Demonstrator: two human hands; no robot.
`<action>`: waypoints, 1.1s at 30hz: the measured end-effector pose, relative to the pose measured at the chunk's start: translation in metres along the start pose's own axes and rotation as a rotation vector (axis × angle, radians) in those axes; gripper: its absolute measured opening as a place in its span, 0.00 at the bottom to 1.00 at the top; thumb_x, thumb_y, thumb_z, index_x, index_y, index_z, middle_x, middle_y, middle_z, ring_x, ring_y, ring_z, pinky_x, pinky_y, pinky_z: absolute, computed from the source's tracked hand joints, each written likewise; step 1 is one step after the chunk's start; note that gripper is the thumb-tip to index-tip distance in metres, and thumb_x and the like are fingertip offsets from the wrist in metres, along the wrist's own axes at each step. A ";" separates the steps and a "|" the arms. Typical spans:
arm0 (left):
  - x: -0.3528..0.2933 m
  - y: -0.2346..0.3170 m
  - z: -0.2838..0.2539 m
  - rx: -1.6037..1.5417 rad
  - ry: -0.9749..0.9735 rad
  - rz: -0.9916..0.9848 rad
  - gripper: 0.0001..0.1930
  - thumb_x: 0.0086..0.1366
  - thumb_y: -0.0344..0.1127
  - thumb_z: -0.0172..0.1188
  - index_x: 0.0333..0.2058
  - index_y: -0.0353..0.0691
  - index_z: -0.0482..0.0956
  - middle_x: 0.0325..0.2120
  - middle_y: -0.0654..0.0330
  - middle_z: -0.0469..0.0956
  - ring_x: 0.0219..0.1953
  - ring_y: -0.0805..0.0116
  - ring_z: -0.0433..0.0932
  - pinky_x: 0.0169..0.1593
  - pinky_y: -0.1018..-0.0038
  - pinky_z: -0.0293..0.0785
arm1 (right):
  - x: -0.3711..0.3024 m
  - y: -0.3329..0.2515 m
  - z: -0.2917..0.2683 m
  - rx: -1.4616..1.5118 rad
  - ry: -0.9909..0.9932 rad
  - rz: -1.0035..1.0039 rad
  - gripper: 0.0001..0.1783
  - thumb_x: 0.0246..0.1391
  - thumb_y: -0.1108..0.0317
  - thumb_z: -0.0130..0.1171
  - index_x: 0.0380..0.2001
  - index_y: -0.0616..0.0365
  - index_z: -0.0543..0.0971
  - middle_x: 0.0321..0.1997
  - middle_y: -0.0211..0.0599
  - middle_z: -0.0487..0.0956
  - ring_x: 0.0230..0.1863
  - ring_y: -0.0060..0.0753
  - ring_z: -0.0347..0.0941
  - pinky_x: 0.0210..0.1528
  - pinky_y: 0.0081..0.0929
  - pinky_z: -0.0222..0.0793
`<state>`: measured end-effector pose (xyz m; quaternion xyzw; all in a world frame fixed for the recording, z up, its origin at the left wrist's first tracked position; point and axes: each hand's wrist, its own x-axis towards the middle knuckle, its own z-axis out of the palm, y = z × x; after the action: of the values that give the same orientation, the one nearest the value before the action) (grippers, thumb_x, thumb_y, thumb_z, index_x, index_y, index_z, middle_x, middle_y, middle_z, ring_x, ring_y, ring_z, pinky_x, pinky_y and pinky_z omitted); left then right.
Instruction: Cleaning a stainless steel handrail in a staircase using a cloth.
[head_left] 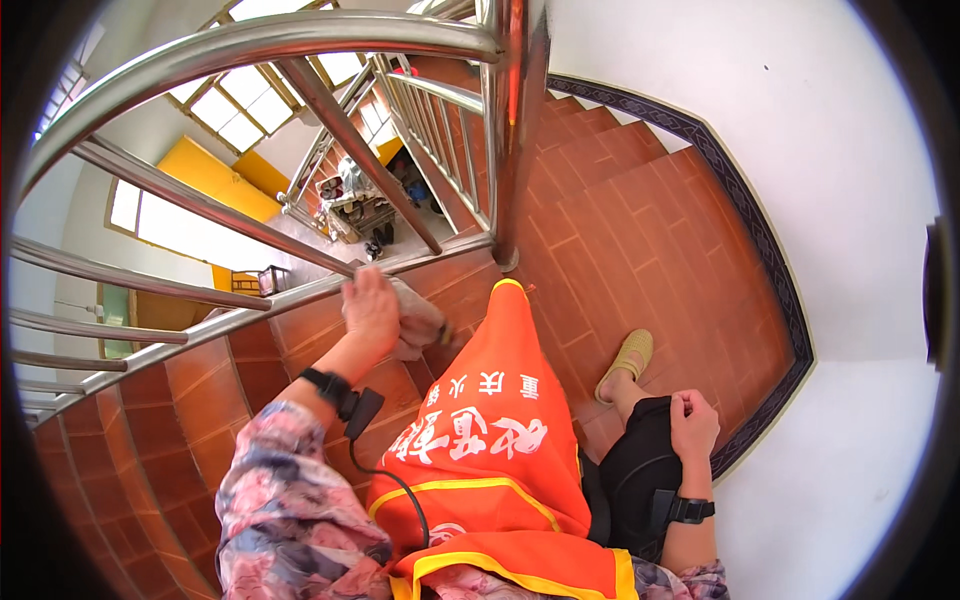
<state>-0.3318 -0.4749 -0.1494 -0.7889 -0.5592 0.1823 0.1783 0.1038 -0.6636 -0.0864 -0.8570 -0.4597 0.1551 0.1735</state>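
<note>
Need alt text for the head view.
A person's left hand holds a greyish cloth beside a metal stair railing; the right hand, curled, rests at the black-clothed knee. An orange apron hangs in front, over red-brown tiled stairs.

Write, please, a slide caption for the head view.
On tiled stairs, the left hand holds a greyish cloth beside the metal railing; the right hand rests at the black trouser leg.

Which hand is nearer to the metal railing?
Left. The left hand, holding a greyish cloth, is close beside the metal railing; the right hand is farther off, at the knee.
</note>
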 end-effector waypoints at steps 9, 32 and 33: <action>0.065 -0.005 -0.046 -0.310 0.572 -0.460 0.22 0.48 0.24 0.53 0.45 0.41 0.65 0.42 0.48 0.63 0.48 0.51 0.64 0.52 0.56 0.58 | 0.005 -0.011 0.000 -0.057 -0.018 -0.016 0.09 0.49 0.61 0.54 0.27 0.53 0.78 0.22 0.37 0.78 0.26 0.38 0.76 0.31 0.31 0.70; 0.117 -0.014 0.003 -0.637 -0.593 -0.171 0.36 0.45 0.33 0.64 0.53 0.32 0.58 0.44 0.46 0.74 0.48 0.53 0.73 0.49 0.63 0.70 | 0.005 -0.004 -0.001 -0.104 -0.039 0.030 0.09 0.49 0.61 0.55 0.27 0.54 0.78 0.23 0.38 0.79 0.27 0.38 0.77 0.32 0.31 0.70; 0.109 -0.010 0.000 -0.524 -0.555 -0.147 0.38 0.46 0.35 0.63 0.55 0.32 0.55 0.43 0.48 0.74 0.47 0.54 0.74 0.47 0.58 0.69 | 0.005 -0.004 0.001 -0.114 -0.036 0.015 0.09 0.49 0.61 0.55 0.27 0.54 0.78 0.23 0.38 0.79 0.27 0.38 0.77 0.32 0.31 0.70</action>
<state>-0.3059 -0.3690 -0.1540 -0.6862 -0.6688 0.2266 -0.1745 0.1036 -0.6570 -0.0864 -0.8660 -0.4644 0.1453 0.1151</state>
